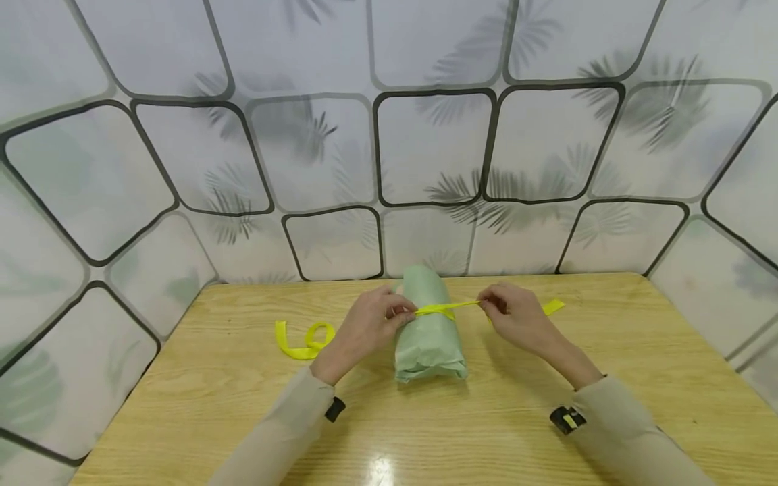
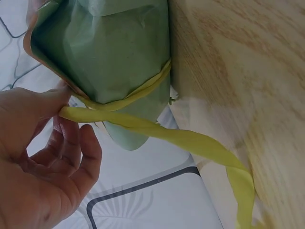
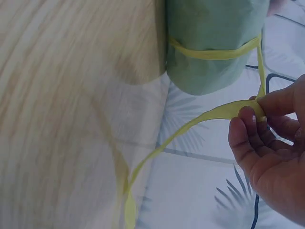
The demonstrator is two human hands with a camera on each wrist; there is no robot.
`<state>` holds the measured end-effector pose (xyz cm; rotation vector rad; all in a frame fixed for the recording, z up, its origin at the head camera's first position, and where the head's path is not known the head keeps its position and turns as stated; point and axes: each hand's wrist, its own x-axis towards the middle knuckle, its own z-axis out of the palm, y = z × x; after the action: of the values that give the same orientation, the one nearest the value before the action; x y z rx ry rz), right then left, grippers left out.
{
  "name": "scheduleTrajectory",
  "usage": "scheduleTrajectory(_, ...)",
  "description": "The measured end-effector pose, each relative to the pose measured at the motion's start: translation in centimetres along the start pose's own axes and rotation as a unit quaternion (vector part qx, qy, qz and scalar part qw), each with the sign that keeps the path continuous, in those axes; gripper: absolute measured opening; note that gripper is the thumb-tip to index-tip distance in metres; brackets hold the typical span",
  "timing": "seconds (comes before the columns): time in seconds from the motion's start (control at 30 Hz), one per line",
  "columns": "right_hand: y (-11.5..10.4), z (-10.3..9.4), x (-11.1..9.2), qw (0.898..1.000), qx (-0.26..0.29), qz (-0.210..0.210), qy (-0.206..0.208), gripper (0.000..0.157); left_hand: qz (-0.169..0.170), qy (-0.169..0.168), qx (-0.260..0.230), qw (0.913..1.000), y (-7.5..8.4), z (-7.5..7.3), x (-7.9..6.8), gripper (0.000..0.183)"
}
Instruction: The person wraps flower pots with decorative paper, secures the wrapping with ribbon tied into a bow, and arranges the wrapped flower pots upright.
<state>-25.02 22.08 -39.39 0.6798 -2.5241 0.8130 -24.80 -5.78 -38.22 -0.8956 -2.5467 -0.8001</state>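
Observation:
A bundle wrapped in pale green paper [image 1: 430, 344] lies lengthwise on the table, with a yellow ribbon [image 1: 439, 309] passed around its middle. On the bundle's left side my left hand [image 1: 372, 318] pinches the ribbon between thumb and finger; the left wrist view shows a twisted length of ribbon [image 2: 190, 141] running from that pinch to the table. My right hand [image 1: 513, 316], off to the right, pinches the ribbon's other side and holds it taut. Its loose tail [image 3: 167, 140] hangs from the fingers in the right wrist view.
The wooden table [image 1: 516, 432] reaches back to a wall covering [image 1: 434, 148] with dark rounded outlines and leaf prints. A curled ribbon end [image 1: 304, 349] lies at left, and another ribbon end [image 1: 554, 307] shows beyond the right hand.

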Motion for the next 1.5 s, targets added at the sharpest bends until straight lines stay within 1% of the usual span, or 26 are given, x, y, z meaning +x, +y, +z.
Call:
scheduleTrajectory(0.1,-0.5,-0.6,-0.2,0.999,0.025,0.044,-0.013,0.009,0.004,-0.008,0.003,1.0,0.0,0.0,0.0,0.008)
scheduleTrajectory(0.2,-0.7,-1.3,-0.3,0.997,0.037,0.072,-0.013,0.01,-0.001,-0.011,0.0,0.9999,0.0,-0.1,0.0,0.007)
scheduleTrajectory(0.27,-0.7,-1.6,-0.4,0.996,0.034,0.078,-0.008,0.01,-0.007,-0.011,-0.001,0.9999,0.1,-0.1,0.0,0.008)
scheduleTrajectory(0.4,-0.3,-1.9,-0.9,0.996,0.039,0.074,-0.007,0.009,-0.014,-0.009,-0.002,0.9999,0.2,-0.1,0.0,0.009)
scheduleTrajectory(0.47,-0.4,-1.9,-1.2,0.995,0.068,0.073,-0.014,0.008,-0.015,-0.011,0.0,0.9998,0.2,-0.2,0.0,0.009)
scheduleTrajectory(0.57,-1.0,-2.0,-1.4,0.989,0.117,0.076,-0.043,0.008,-0.014,-0.014,0.009,0.9998,0.4,-0.3,0.1,0.011)
scheduleTrajectory(0.6,-1.3,-2.0,-1.4,0.988,0.126,0.074,-0.055,0.009,-0.014,-0.015,0.016,0.9997,0.4,-0.4,0.2,0.012)
scheduleTrajectory(0.63,-1.6,-1.9,-1.4,0.988,0.124,0.068,-0.066,0.011,-0.014,-0.017,0.023,0.9995,0.5,-0.4,0.2,0.013)
scheduleTrajectory(0.7,-2.4,-1.7,-1.2,0.992,0.092,0.054,-0.07,0.018,-0.017,-0.021,0.04,0.9989,0.7,-0.6,0.3,0.015)
scheduleTrajectory(0.77,-3.0,-1.1,-0.8,0.997,0.052,0.036,-0.048,0.022,-0.017,-0.026,0.058,0.9979,1.0,-0.7,0.4,0.019)
scheduleTrajectory(0.83,-3.7,-0.3,-0.3,0.999,0.018,0.022,-0.017,0.022,-0.017,-0.033,0.07,0.9968,1.2,-0.7,0.6,0.025)
scheduleTrajectory(0.9,-4.2,0.7,0.1,1.0,0.02,0.013,-0.001,0.02,-0.019,-0.039,0.075,0.9962,1.5,-0.6,0.7,0.026)
scheduleTrajectory(1.03,-5.1,2.2,0.6,0.999,0.048,-0.01,-0.001,0.011,-0.027,-0.042,0.055,0.9972,1.7,-0.3,0.8,0.018)
scheduleTrajectory(1.13,-5.3,2.7,0.6,0.997,0.066,-0.025,0.016,0.003,-0.036,-0.042,0.027,0.9981,1.7,0.0,0.9,0.012)
scheduleTrajectory(1.2,-5.3,2.6,0.4,0.996,0.082,-0.027,0.021,0.004,-0.038,-0.045,0.01,0.9982,1.7,0.1,0.9,0.009)
scheduleTrajectory(1.3,-5.2,2.2,0.0,0.993,0.118,-0.008,-0.008,0.004,-0.034,-0.046,0.001,0.9983,1.7,0.1,0.9,0.008)
scheduleTrajectory(1.4,-5.1,1.9,0.0,0.986,0.158,0.015,-0.05,0.005,-0.012,-0.047,0.01,0.9988,1.7,0.0,0.8,0.011)
scheduleTrajectory(1.5,-5.1,1.8,0.1,0.98,0.183,0.023,-0.076,0.008,0.008,-0.049,0.024,0.9985,1.7,0.1,0.8,0.014)
